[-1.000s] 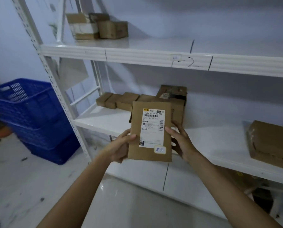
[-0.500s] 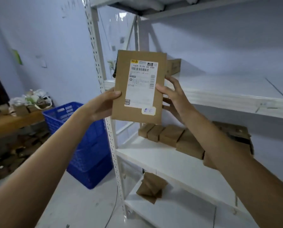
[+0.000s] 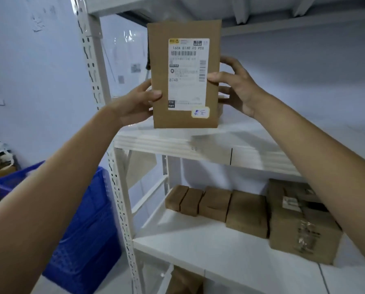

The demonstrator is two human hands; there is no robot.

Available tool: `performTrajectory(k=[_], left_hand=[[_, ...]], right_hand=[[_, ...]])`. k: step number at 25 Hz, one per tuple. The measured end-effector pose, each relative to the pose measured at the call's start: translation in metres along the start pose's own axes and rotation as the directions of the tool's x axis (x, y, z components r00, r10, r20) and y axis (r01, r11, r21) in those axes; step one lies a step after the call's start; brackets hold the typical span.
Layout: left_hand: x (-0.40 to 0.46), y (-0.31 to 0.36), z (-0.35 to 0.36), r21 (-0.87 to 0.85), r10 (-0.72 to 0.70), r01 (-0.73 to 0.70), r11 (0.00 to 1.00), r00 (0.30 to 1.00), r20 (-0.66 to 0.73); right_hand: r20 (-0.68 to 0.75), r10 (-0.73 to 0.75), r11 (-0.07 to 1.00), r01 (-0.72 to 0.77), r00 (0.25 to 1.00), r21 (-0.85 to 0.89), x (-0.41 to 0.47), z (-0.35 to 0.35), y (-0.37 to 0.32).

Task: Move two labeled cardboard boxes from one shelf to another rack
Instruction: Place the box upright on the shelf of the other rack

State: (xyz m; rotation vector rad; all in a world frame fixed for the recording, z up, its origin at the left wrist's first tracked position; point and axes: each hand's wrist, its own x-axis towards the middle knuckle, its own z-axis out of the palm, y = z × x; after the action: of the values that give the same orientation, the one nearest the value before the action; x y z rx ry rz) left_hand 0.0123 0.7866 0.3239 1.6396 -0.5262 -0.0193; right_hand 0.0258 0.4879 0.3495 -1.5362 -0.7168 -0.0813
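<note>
I hold a flat brown cardboard box (image 3: 160,60) upright in both hands, its white shipping label marked B748 facing me. My left hand (image 3: 135,105) grips its left edge, thumb on the front. My right hand (image 3: 238,85) grips the right edge, thumb on the label. The box hangs at the front edge of the upper white shelf (image 3: 177,141) of the rack, its bottom edge level with the shelf top.
On the shelf below (image 3: 198,240) stands a row of several small brown boxes (image 3: 215,204) and a larger taped box (image 3: 300,225). Another brown parcel (image 3: 183,281) lies lower down. A blue plastic crate (image 3: 86,230) stands left of the perforated upright post (image 3: 118,198).
Both hands have raised the labeled box from the lower shelf's height up to the upper shelf and a little to the right. My view has tilted upward.
</note>
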Motion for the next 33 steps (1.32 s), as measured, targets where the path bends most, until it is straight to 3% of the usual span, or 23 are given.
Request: performTrajectory(k=[7, 13, 29, 33], left_hand=[[0.059, -0.038, -0.012, -0.091, 0.032, -0.011, 0.996, 0.972, 0.234], [0.071, -0.065, -0.018, -0.144, 0.078, -0.037, 0.989, 0.956, 0.284], [0.069, -0.073, -0.014, -0.121, 0.143, -0.11, 0.987, 0.937, 0.317], [0.058, -0.064, -0.027, -0.126, 0.153, -0.128, 0.984, 0.963, 0.22]], right_hand=[[-0.15, 0.029, 0.999, -0.032, 0.988, -0.017, 0.007, -0.009, 0.032], [-0.202, 0.042, 0.998, -0.05, 0.978, -0.03, 0.003, -0.003, 0.051], [-0.205, 0.075, 0.996, -0.082, 0.976, -0.026, -0.001, -0.001, 0.053], [-0.289, 0.039, 0.991, -0.075, 0.956, -0.115, -0.014, 0.0, 0.038]])
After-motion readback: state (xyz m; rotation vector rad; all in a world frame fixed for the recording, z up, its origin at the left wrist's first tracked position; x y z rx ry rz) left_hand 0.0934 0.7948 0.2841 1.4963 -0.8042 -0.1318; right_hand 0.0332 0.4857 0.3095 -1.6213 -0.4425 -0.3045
